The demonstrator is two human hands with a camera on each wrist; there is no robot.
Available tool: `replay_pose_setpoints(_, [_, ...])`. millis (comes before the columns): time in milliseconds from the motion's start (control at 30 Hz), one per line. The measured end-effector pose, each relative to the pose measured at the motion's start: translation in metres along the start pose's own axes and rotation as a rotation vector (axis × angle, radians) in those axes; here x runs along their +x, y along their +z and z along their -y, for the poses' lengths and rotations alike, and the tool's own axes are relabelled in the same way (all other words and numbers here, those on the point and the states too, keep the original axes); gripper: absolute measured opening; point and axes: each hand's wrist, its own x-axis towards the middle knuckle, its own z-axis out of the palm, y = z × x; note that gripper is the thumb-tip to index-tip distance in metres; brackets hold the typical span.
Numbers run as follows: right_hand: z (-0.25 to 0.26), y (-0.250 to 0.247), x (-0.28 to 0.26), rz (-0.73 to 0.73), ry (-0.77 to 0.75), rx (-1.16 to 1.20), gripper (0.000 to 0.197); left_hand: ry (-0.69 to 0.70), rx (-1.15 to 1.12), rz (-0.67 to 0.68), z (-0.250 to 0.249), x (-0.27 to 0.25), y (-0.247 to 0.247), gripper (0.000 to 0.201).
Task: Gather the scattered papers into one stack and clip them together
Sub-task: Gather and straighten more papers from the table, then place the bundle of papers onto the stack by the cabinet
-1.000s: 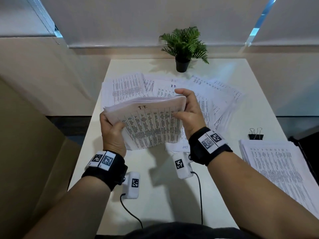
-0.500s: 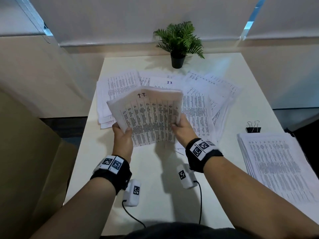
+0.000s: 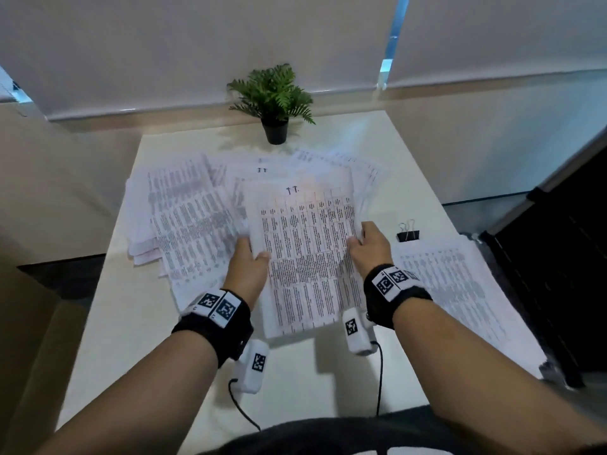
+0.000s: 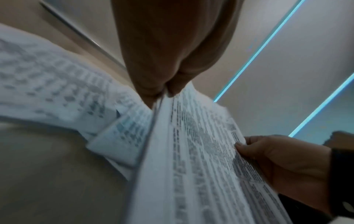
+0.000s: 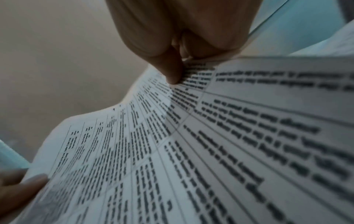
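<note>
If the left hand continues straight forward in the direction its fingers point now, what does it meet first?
Probably the scattered papers lying on the table ahead of it. The left hand grips the held stack by its left edge and points away from the person; its height above those sheets is unclear.

The stack (image 3: pixel 305 257) has tipped from near upright to lying flatter, and both hands (image 3: pixel 244 262) (image 3: pixel 369 246) have slid nearer its lower edge.

White table (image 3: pixel 157 326): papers (image 3: pixel 184 211), clip (image 3: pixel 408 234), plant (image 3: pixel 274 103)
</note>
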Motion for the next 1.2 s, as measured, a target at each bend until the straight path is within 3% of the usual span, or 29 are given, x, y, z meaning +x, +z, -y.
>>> replay_pose_setpoints(100, [-0.053,-0.041,0.004,-0.013,0.094,-0.098,0.006,-0.099,0.102,0.144,0.0,-0.016,0.061,0.059])
replay_pose_setpoints(167, [-0.088,-0.072,0.005,-0.03,0.146,-0.14,0.011,-0.148,0.141,0.222,0.0,-0.03,0.104,0.056])
replay_pose_setpoints(233, [-0.121,-0.103,0.007,-0.05,0.186,-0.2,0.018,-0.19,0.079,0.294,-0.005,-0.046,0.145,0.049])
replay_pose_setpoints(333, [-0.164,-0.142,0.013,-0.07,0.22,-0.279,0.029,-0.293,-0.111,0.392,-0.012,-0.064,0.199,0.057])
replay_pose_setpoints(467, [-0.209,-0.174,0.025,-0.077,0.219,-0.315,0.036,-0.345,-0.057,0.427,-0.012,-0.066,0.25,0.037])
replay_pose_setpoints(567, [-0.227,-0.187,0.028,-0.078,0.239,-0.411,0.036,-0.365,0.075,0.453,0.002,-0.055,0.273,0.058])
replay_pose_setpoints(633, [-0.234,-0.19,0.028,-0.037,0.281,-0.45,0.032,-0.362,0.193,0.446,-0.007,-0.061,0.277,0.063])
replay_pose_setpoints(767, [-0.244,-0.18,0.029,0.137,0.383,-0.464,0.042,-0.39,0.163,0.456,-0.009,-0.07,0.286,0.042])
replay_pose_setpoints(967, [-0.245,-0.152,0.011,0.092,0.376,-0.535,0.046,-0.427,0.106,0.407,0.007,-0.065,0.283,0.04])
replay_pose_setpoints(1067, [-0.239,-0.14,0.002,0.113,0.362,-0.439,0.05,-0.387,0.103,0.338,0.031,-0.057,0.274,0.047])
replay_pose_setpoints(1133, [-0.233,-0.136,0.006,0.161,0.384,-0.29,0.056,-0.3,0.081,0.258,0.048,-0.048,0.263,0.04])
replay_pose_setpoints(1200, [-0.22,-0.14,0.013,0.196,0.394,-0.067,0.058,-0.205,0.072,0.189,0.013,-0.069,0.242,0.037])
